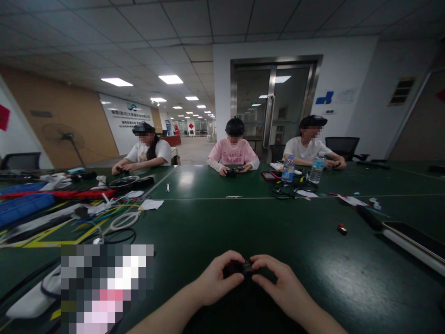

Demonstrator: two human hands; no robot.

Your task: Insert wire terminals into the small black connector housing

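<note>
Low over the green table [194, 232], a small dark object [246, 266] sits between my two hands; its kind is too dim to make out. My left hand [222, 277] pinches its left side between thumb and fingers. On the opposite side, my right hand [274, 276] curls thumb and fingertips against it. Both hands are closed on this one piece, and the fingers cover much of it. A small red and black part [342, 228] lies apart on the table, to the right beyond my right hand.
Cables [125, 221], a blue tray [26, 208] and a white power strip [33, 297] crowd the left. A bottle [288, 169] and another bottle [316, 170] stand across the table. Three people sit opposite. A flat device [417, 239] lies right; a small wrench [168, 188] lies farther off.
</note>
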